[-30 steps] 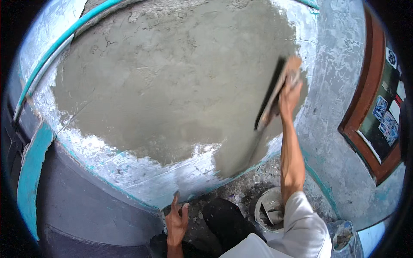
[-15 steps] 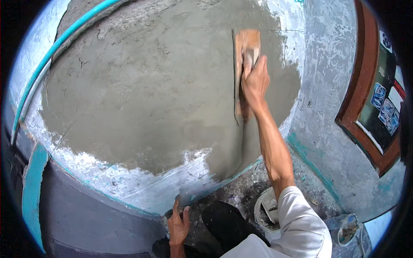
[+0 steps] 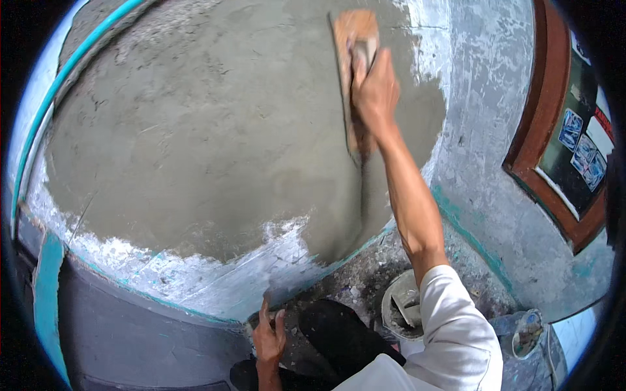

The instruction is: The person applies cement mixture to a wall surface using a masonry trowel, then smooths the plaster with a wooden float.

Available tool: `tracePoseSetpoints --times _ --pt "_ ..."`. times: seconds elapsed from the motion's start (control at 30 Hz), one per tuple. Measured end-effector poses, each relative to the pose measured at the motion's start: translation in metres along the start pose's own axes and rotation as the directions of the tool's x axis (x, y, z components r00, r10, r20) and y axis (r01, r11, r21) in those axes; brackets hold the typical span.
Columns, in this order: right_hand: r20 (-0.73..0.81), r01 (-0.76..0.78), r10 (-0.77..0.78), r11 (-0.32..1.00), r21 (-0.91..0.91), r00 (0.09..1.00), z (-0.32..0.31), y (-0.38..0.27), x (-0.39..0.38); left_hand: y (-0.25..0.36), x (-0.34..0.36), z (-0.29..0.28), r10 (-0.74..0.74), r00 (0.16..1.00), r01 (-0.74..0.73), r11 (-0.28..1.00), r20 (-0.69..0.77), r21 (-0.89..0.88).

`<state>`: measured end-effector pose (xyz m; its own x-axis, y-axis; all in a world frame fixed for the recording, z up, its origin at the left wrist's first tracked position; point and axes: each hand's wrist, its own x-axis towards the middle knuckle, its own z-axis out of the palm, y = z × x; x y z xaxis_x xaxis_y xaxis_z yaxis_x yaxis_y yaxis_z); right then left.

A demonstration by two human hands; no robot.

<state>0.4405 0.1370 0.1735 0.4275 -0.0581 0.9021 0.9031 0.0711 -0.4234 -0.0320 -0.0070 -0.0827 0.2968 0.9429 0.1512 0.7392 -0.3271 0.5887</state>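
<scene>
My right hand [image 3: 377,91] is closed around the handle of a long wooden plastering float [image 3: 355,32]. The float's flat face lies against wet grey plaster [image 3: 195,143] on the wall, near the patch's right side, its long edge almost upright. Down by the foot of the wall is my left hand [image 3: 268,335], with index finger and thumb stretched out and apart. No object shows in it; its other fingers are partly hidden. Its index fingertip is close to the whitish lower wall [image 3: 215,287], but I cannot tell whether it touches.
A white bucket [image 3: 391,326] with a tool inside stands below my right arm, and a second, mortar-smeared container [image 3: 527,335] is farther right. A turquoise pipe [image 3: 55,88] curves along the left. At right is a brown-framed panel [image 3: 521,140]. Debris [image 3: 355,283] covers the floor.
My right hand has moved the float upward and slightly left along the plaster, tilting its top left. The left hand stays near the same spot. The whole view has shifted a little.
</scene>
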Motion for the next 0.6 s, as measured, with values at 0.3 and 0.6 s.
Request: tracePoseSetpoints --times 0.3,0.6 --pt "-0.102 -0.385 0.379 0.922 -0.047 0.92 -0.022 0.149 0.049 -0.028 0.001 0.007 0.006 0.999 -0.004 0.998 -0.032 0.058" --pt "-0.119 -0.73 0.721 0.68 -0.071 0.683 -0.042 0.222 -0.222 -0.015 0.007 0.016 0.083 0.997 -0.083 0.994 0.005 0.069"
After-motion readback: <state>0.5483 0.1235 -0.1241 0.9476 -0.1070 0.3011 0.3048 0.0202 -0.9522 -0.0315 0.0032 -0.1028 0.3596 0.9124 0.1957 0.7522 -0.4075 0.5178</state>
